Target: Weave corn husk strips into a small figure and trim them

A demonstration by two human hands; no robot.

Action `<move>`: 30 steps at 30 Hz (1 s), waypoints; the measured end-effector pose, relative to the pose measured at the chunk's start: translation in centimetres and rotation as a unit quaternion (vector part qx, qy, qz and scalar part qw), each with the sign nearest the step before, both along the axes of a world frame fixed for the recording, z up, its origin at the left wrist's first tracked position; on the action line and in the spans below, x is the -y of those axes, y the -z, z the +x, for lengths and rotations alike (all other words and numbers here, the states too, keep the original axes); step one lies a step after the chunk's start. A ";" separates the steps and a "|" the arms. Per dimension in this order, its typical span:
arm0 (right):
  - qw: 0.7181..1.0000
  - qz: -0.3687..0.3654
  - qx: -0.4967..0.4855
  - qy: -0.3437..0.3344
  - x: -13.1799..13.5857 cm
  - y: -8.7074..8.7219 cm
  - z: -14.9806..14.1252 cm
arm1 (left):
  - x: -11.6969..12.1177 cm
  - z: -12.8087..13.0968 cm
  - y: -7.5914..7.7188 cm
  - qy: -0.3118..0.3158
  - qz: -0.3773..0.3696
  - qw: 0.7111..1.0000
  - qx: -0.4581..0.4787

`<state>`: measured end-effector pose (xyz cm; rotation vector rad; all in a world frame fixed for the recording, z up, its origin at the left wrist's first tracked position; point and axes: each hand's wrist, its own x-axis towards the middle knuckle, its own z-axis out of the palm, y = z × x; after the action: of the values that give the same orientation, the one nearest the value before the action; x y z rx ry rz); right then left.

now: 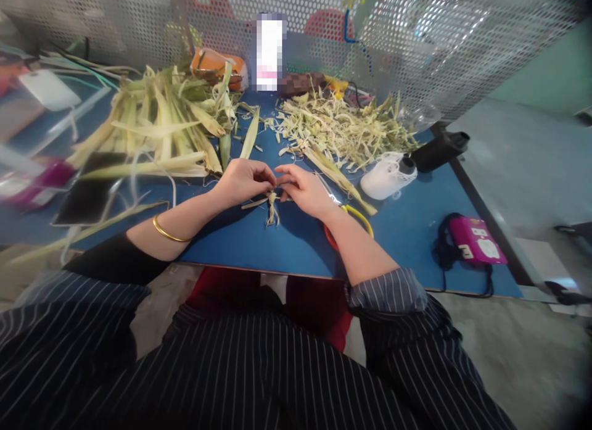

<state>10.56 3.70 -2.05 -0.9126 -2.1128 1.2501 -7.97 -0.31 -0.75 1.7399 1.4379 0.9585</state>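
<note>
Over the blue table, my left hand (243,182) is closed, its thumb and fingers pinching the top of a small tied bundle of corn husk (272,209). My right hand (303,190) meets it from the other side, fingertips bent together at the same spot. The bundle's frayed ends hang below the fingers, and a thin strip sticks out to the left. What lies between the fingertips is mostly hidden. Scissors (358,219) with yellow and orange handles lie partly under my right forearm. A long husk strip (340,177) rests beyond my right wrist.
Whole corn husks (161,118) are heaped at the left, shredded husk (337,124) at the back right. A white thread cone (386,178), a black cone-shaped object (441,152) and a magenta box (478,240) with a cable stand right. A dark flat device (87,192) lies left.
</note>
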 end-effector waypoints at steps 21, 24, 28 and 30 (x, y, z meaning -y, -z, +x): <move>0.999 0.030 -0.014 -0.002 -0.1 0.5 -0.1 | 0.0 0.6 1.7 -0.070 0.181 0.953 -0.231; 0.999 -0.016 -0.039 0.018 -0.2 0.4 -0.2 | 0.2 0.8 1.3 -0.068 0.171 0.964 -0.192; 0.998 -0.022 -0.052 0.031 -0.3 0.5 -0.2 | 0.5 1.0 1.0 -0.062 0.175 0.968 -0.166; 0.998 -0.011 -0.047 0.044 -0.3 0.6 -0.2 | 0.5 0.9 1.0 -0.054 0.190 0.967 -0.162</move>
<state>10.36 3.99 -2.65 -0.9275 -1.9687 1.2495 -7.02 -0.77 -1.79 2.1981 1.6490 1.1026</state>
